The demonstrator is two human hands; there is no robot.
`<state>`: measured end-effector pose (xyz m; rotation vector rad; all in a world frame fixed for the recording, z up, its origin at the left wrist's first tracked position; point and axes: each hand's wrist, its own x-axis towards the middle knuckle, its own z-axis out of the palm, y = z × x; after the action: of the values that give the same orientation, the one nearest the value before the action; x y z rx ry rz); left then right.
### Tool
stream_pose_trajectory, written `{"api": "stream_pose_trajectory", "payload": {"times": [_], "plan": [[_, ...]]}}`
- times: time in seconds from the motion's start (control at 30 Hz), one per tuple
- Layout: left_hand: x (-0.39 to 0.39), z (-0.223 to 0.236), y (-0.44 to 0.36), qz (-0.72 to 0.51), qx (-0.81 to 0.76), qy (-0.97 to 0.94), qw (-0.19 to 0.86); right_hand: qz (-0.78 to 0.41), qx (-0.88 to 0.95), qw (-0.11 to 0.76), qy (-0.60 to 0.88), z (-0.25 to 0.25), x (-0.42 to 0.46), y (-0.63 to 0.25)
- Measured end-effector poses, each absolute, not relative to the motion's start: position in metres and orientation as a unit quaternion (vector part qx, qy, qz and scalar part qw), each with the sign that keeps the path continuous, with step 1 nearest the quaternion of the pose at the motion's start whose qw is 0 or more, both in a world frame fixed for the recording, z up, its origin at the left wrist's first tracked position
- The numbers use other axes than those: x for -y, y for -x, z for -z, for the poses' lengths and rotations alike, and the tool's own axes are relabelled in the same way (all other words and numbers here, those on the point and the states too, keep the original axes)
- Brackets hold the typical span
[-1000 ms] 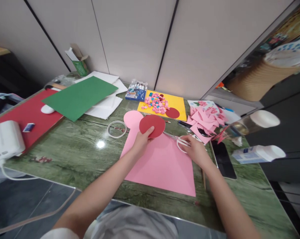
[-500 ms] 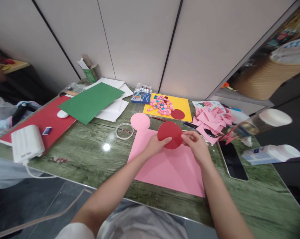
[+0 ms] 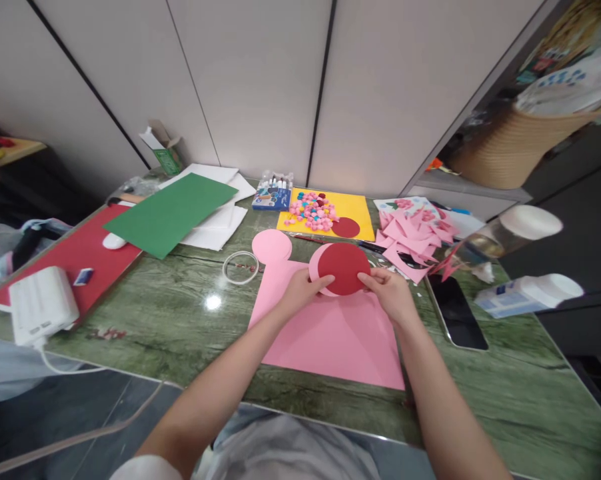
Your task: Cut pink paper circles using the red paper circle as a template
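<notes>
My left hand (image 3: 303, 290) is closed on a pink paper circle (image 3: 314, 267), its thumb reaching the edge of the red paper circle (image 3: 344, 270) that overlaps it. At the other side, my right hand (image 3: 388, 290) pinches the red circle between thumb and fingertips. The red disc covers most of the pink one, leaving a crescent at the left. Both are held above a large pink paper sheet (image 3: 330, 347) on the table. Beyond the sheet's far left corner lie more pink circles (image 3: 272, 247), seemingly stacked.
Yellow paper (image 3: 363, 208) bears coloured pompoms (image 3: 314, 212) and another red circle (image 3: 346, 227). Pink paper scraps (image 3: 410, 233) and a phone (image 3: 455, 312) lie right, beside a white bottle (image 3: 530, 295). Leftward are a white ring (image 3: 225, 268), green paper (image 3: 173, 213) and a white power bank (image 3: 43, 303).
The red circle has shifted against the pink circle, which now shows behind it at the left. My right hand has come slightly lower and nearer the left. The whole view has turned a little.
</notes>
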<state>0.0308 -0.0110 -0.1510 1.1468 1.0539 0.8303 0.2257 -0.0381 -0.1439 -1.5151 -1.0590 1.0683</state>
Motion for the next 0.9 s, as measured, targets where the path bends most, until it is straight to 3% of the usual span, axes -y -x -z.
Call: {"api": "stream_pose_trajectory", "payload": {"times": [0.33,0.67,0.83,0.9], "plan": [[-0.006,0.165,-0.027,-0.439,-0.466,-0.4,0.655,-0.446,0.311,0.616,0.57,0.146,0.02,-0.245],[-0.031,0.17,-0.007,-0.54,-0.459,-0.278,0.649,-0.488,0.266,0.621,0.553,0.128,-0.069,-0.233],[-0.048,0.178,0.003,-0.569,-0.468,-0.224,0.638,-0.493,0.322,0.611,0.529,0.094,-0.019,-0.191],[-0.052,0.18,0.005,-0.579,-0.473,-0.213,0.629,-0.396,0.467,0.588,0.529,0.066,0.03,-0.175]]}}
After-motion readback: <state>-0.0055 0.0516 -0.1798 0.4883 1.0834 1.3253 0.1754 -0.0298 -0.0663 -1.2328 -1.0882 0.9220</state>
